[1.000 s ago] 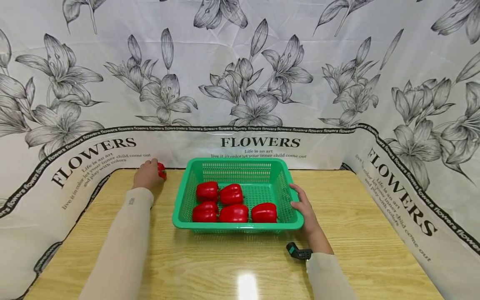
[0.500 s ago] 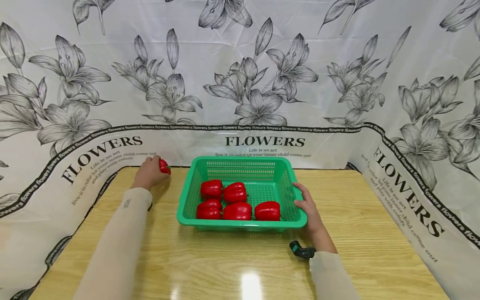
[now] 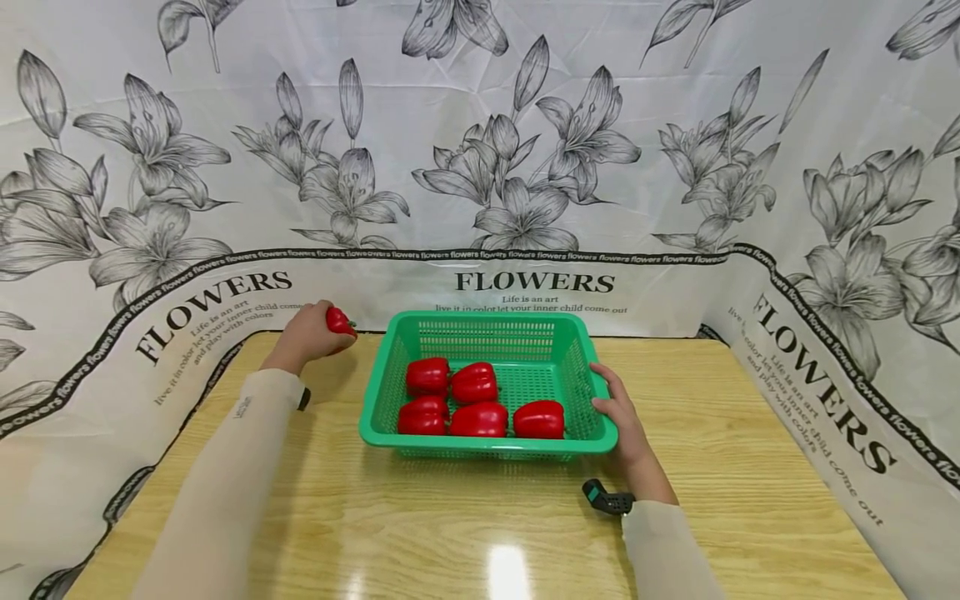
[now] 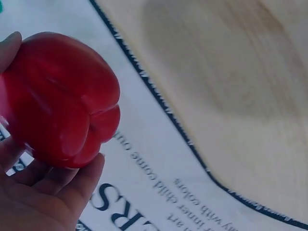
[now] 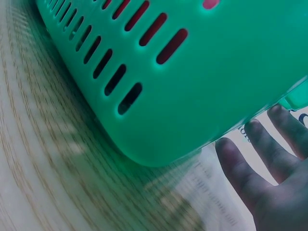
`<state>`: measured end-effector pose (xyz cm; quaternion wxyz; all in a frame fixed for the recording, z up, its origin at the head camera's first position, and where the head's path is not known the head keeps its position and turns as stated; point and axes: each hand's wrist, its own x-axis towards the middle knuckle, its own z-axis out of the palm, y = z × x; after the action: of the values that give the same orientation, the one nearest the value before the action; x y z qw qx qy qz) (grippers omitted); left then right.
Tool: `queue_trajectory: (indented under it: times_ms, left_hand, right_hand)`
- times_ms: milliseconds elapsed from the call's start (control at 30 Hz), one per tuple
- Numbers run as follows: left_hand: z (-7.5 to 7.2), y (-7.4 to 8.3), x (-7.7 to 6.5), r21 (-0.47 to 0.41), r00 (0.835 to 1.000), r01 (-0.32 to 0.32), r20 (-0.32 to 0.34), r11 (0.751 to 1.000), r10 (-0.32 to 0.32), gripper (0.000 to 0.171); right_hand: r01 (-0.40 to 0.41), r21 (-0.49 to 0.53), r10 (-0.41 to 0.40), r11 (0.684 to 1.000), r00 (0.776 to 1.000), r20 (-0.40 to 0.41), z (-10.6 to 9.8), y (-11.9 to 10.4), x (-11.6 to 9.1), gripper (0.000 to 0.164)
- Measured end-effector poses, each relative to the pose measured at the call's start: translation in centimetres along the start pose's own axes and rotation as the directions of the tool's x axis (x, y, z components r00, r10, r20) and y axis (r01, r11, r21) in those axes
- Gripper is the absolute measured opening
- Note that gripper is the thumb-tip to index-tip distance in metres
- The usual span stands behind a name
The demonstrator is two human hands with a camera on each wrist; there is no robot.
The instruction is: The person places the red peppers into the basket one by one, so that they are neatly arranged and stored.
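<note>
My left hand [image 3: 303, 335] holds a shiny red bell pepper [image 3: 340, 321] with a green stem, raised above the back left of the table. In the left wrist view, thumb and fingers curve round the pepper [image 4: 60, 96], its lobed end facing the camera. A green slotted plastic basket [image 3: 487, 444] stands mid-table with several red bell peppers [image 3: 477, 420] lying inside, mostly toward its left and front. At the basket's right side, my right hand [image 3: 628, 425] grips the rim. The right wrist view shows its fingertips [image 5: 230, 147] against the outside wall; the thumb is hidden there.
The pale wooden table [image 3: 420, 525] carries the basket. White cloth [image 3: 540, 292] printed with grey flowers and lettering hangs behind it and along both sides. A black wrist device [image 3: 607, 498] sits at the right sleeve.
My left hand has lifted the pepper off the table at the back left and moved it slightly right. The right hand stays at the basket. The head view has shifted a little.
</note>
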<state>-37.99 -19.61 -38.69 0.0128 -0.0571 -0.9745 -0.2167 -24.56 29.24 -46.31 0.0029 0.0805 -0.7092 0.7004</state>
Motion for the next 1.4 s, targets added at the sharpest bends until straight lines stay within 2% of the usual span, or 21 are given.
queue_trajectory:
  times_ms: [200,667,867,1167,1400]
  left_hand:
    - [-1.1,1.5,-0.1,-0.017,1.000,-0.013,0.018,1.000,0.014,0.069]
    - [-3.2,5.6,-0.6,-0.047,0.997,-0.079,0.001,0.996,0.079,0.068]
    - [-3.9,7.7,-1.0,-0.029,0.991,-0.134,0.006,0.991,0.135,0.071]
    - [-4.0,10.0,-1.8,-0.018,0.981,-0.191,0.020,0.981,0.191,0.074]
    - [-3.6,11.0,-2.6,-0.035,0.974,-0.225,0.033,0.974,0.226,0.069]
  right_hand:
    - [0.008,-0.033,-0.008,0.999,1.000,-0.003,-0.2,0.0,0.2,0.055]
    - [0.000,-0.040,-0.001,0.999,1.000,-0.021,-0.4,0.0,0.2,0.055]
    - [-0.006,-0.029,0.005,1.000,1.000,-0.022,-0.5,-0.4,0.0,0.054]
    - [0.004,-0.013,-0.004,1.000,1.000,-0.006,-0.5,-0.2,0.1,0.053]
    - [0.006,0.002,-0.006,1.000,1.000,0.005,-0.2,0.2,0.1,0.053]
